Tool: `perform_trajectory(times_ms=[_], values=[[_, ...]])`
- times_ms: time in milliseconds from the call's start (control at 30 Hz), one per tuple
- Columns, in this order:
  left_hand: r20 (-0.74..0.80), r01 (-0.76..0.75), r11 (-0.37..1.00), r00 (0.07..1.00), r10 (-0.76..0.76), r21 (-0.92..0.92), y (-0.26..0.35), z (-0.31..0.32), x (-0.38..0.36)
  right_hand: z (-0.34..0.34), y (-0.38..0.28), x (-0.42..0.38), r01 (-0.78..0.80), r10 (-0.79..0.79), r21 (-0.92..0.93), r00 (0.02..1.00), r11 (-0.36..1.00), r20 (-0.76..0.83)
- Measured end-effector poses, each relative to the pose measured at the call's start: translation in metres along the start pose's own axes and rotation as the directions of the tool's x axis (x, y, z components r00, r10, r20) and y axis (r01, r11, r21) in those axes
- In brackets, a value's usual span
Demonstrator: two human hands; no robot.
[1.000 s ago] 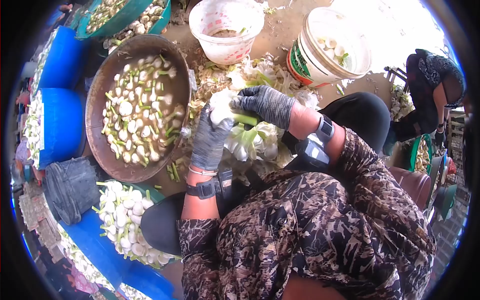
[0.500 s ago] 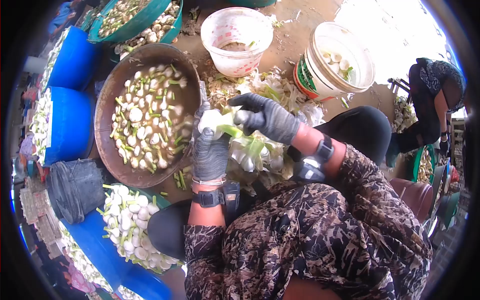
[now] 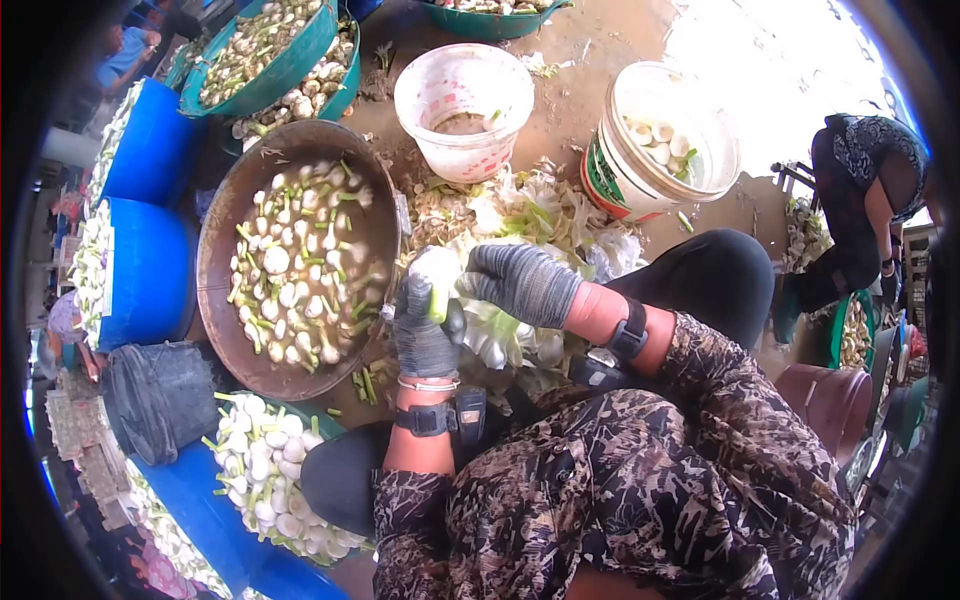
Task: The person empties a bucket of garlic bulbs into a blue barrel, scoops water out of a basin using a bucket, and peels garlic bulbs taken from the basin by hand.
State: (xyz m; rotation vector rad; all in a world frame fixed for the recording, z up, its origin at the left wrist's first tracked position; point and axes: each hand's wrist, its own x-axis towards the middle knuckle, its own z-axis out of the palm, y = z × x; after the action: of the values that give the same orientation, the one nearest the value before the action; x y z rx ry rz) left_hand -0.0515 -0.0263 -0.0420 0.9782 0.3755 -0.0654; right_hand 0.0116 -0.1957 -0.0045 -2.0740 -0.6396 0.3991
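Observation:
A white garlic bulb [image 3: 437,266] with a short green stem sits in my left hand [image 3: 427,325], gloved in grey, its fingers wrapped round it. My right hand [image 3: 524,284], in the same kind of glove, has its fingers pressed together beside the bulb; what they hold, if anything, is hidden. Below and behind both hands lies a heap of peeled leaves and skins [image 3: 530,215]. To the left stands a wide brown basin [image 3: 212,290] of murky water with many bulbs floating in it.
Beyond my hands stand a white tub [image 3: 465,145] and a white bucket [image 3: 610,165] holding bulbs. Trimmed bulbs [image 3: 275,465] fill a container at lower left, near a dark bucket [image 3: 160,400] and blue drums [image 3: 150,270]. Another person [image 3: 860,190] bends at the right.
The bulb's green stem has swung from pointing right to pointing down. My right hand has moved down and left, its fingers now closed together. The view has shifted slightly.

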Motion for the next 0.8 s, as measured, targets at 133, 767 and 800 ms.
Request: perform_trajectory(times_ms=[133,767,800], values=[[0.126,0.111,0.942,0.989,-0.074,-0.316,-0.002,-0.001,0.000,-0.021,0.024,0.005,-0.099,0.123,-0.112,0.965,0.989,0.233],[0.036,-0.286,0.897,0.956,0.292,0.338,0.026,0.006,-0.009,0.004,0.005,0.098,-0.614,0.038,0.768,0.785,0.183,0.618],[0.192,-0.515,0.584,0.829,0.525,0.628,0.029,-0.003,-0.005,0.013,-0.030,0.090,-0.517,0.233,0.816,0.853,0.259,0.467]])
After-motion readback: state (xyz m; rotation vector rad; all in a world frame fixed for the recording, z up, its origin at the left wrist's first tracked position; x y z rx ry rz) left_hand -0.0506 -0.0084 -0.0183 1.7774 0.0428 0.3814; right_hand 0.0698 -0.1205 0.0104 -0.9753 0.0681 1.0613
